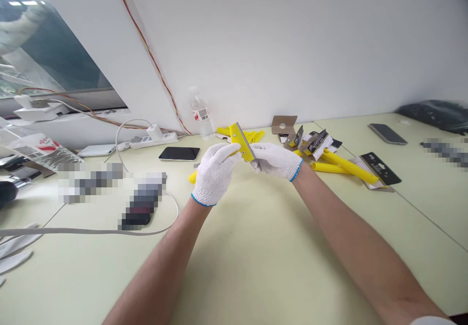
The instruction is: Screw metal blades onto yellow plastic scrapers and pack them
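Near left on the pale counter: white, glove-like fabric, cut off by the view. Farther left: labelled clear bottle. Next rightward: two pixelated items, not identifiable, beside a looping pale cable. Behind: white power strip, dark-screened phone, second clear bottle upright near the wall.

Centre, raised above the counter between both hands: yellow scraper, tilted, flat head, screws on the face, grey metal strip along the right edge. Left hand, white glove with blue cuff: pinching the head between thumb and fingers, hiding part of it. Yellow end projecting left of that glove; connection to the scraper hidden.

Right hand, likewise gloved: fingers drawn together at the strip's near end; cannot tell whether gripping. Behind the scraper, partly blocked: crumpled yellow material.

Farther right: brown card with hole, yellow handles crossed among black-and-white packaging cards, grey phone. Far right: black bag.
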`<action>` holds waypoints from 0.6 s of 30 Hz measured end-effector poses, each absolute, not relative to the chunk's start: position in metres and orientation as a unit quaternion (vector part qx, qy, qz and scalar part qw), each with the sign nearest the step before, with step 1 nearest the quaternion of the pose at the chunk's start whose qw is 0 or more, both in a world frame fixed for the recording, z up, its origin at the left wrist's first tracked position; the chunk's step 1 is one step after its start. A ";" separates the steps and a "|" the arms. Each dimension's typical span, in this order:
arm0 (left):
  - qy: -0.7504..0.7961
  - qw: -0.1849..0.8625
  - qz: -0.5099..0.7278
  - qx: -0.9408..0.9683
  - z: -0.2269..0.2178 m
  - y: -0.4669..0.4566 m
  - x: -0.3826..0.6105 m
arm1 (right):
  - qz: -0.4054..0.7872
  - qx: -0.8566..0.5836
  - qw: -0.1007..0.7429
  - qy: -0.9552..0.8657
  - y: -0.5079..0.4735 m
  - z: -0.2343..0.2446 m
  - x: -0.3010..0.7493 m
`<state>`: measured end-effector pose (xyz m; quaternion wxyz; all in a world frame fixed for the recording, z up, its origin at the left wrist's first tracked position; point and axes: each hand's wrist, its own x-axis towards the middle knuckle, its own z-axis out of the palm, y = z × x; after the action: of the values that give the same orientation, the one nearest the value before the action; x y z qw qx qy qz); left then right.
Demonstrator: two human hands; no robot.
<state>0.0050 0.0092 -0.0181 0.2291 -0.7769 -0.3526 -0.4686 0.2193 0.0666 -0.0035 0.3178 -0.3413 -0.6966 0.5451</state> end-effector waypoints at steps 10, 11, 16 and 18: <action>-0.327 0.133 -0.505 -0.788 0.006 -0.006 0.025 | 0.533 -0.308 0.340 -0.711 0.069 -0.004 0.235; -0.327 0.118 -0.508 -0.788 0.008 -0.007 0.026 | 0.533 -0.305 0.341 -0.712 0.070 -0.003 0.234; -0.340 0.076 -0.514 -0.784 0.009 -0.007 0.025 | 0.538 -0.316 0.342 -0.703 0.071 0.002 0.232; -0.354 0.063 -0.507 -0.783 0.006 -0.006 0.022 | 0.539 -0.331 0.346 -0.693 0.068 0.003 0.231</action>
<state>0.0223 -0.0058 0.0064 0.0634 -0.7831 -0.3538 -0.5075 0.2308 0.0680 0.0027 0.3461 -0.3308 -0.6929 0.5391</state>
